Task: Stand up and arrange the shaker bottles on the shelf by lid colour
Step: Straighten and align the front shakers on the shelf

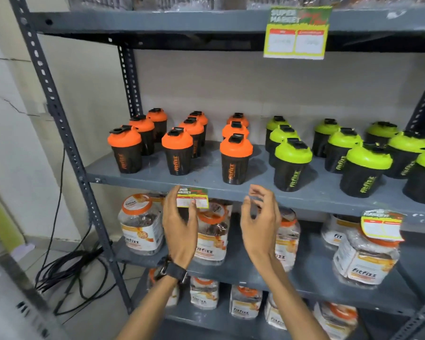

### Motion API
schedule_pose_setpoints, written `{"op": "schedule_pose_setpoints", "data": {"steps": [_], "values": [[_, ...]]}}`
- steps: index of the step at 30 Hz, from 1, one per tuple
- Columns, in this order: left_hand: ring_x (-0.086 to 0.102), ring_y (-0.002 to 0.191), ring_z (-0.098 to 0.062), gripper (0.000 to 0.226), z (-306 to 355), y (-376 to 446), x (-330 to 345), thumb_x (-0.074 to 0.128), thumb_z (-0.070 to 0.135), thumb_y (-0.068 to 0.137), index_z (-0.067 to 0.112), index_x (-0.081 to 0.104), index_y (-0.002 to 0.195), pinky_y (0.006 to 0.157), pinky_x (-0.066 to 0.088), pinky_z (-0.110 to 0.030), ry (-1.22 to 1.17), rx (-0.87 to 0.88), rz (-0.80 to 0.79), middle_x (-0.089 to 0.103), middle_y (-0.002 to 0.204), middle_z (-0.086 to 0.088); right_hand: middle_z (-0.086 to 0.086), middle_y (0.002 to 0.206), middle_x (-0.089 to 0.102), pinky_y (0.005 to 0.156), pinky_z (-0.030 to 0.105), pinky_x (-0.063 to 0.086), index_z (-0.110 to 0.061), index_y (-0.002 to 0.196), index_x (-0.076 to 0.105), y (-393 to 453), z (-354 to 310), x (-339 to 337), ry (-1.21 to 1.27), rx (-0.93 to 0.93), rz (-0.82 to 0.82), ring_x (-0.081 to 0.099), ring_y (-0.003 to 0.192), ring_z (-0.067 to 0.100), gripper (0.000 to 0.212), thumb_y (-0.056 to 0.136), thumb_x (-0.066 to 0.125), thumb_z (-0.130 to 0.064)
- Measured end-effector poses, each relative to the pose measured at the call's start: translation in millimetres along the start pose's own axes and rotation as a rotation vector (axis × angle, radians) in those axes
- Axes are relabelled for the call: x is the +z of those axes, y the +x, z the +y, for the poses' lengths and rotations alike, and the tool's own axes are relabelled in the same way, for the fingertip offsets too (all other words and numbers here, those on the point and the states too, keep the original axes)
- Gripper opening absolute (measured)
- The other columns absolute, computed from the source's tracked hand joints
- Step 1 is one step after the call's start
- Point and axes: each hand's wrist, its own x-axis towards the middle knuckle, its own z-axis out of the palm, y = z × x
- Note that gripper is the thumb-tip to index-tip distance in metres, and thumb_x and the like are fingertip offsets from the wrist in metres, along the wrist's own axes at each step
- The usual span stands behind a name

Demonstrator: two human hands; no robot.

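Your left hand [179, 224] and right hand [260, 222] hang empty with fingers loosely spread, just below the front edge of the shelf [206, 179]. The shaker bottles already stand upright there, orange-lidded ones [236, 158] to the left, green-lidded ones [292, 164] to the right. The rows are tight, so reaching for a back bottle could topple the front ones, and the rightmost green bottles sit near the edge. Mind the price tag [192, 198] by your left fingers; the jars [140, 224] below and cables [66, 273] on the floor are clear of your work.
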Motion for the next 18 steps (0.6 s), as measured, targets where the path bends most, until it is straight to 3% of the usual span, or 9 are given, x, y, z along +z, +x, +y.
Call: {"op": "schedule_pose_setpoints", "data": {"steps": [2,3,8,12,15,18], "values": [[0.048,0.133,-0.017,0.048,-9,25,-14,0.061,0.019,0.097,0.017,0.046,0.142,0.112,0.036,-0.017,-0.008,0.012,0.038,0.052,0.142,-0.003,-0.007,0.109,0.063,0.085,0.021,0.051,-0.023,0.116,0.058,-1,-16,29,-0.011,-0.031,-0.050,0.064,0.098,0.010,0.025,0.092,0.057,-0.018],[0.045,0.136,-0.017,0.051,-13,39,-21,0.061,0.021,0.097,0.018,0.044,0.144,0.113,0.033,-0.015,-0.015,0.005,0.065,0.049,0.147,-0.003,-0.007,0.110,0.063,0.086,0.021,0.051,-0.022,0.117,0.058,-1,-25,45,0.003,-0.022,-0.067,0.064,0.099,0.010,0.026,0.091,0.057,-0.018],[0.023,0.153,-0.025,0.086,-45,113,-58,0.070,0.027,0.090,0.012,0.018,0.157,0.124,0.023,-0.036,0.026,-0.118,0.167,0.024,0.164,-0.009,0.007,0.127,0.059,0.100,0.028,0.045,-0.010,0.135,0.050,10,-62,131,-0.019,0.108,-0.116,0.058,0.116,0.019,0.048,0.090,0.064,-0.012],[0.011,0.155,-0.034,0.106,-69,167,-76,0.077,0.027,0.084,-0.004,0.006,0.156,0.127,0.015,-0.041,0.109,-0.216,0.041,0.012,0.166,-0.022,0.020,0.153,0.033,0.109,0.030,0.029,0.000,0.154,0.020,20,-73,196,-0.181,0.213,-0.165,0.034,0.141,0.033,0.081,0.090,0.067,-0.020],[0.011,0.155,-0.035,0.113,-77,192,-79,0.081,0.026,0.080,-0.005,0.004,0.156,0.125,0.015,-0.039,0.109,-0.260,-0.054,0.011,0.165,-0.024,0.026,0.152,0.028,0.112,0.044,0.032,0.005,0.154,0.008,29,-77,233,-0.249,0.299,-0.137,0.030,0.141,0.041,0.099,0.086,0.072,-0.027],[0.018,0.153,-0.036,0.110,-85,205,-79,0.081,0.026,0.081,-0.004,0.007,0.156,0.122,0.023,-0.045,0.075,-0.308,-0.122,0.018,0.164,-0.025,0.029,0.150,0.031,0.111,0.046,0.036,0.006,0.153,0.009,36,-76,254,-0.290,0.371,-0.077,0.032,0.139,0.043,0.105,0.081,0.078,-0.026]]}}
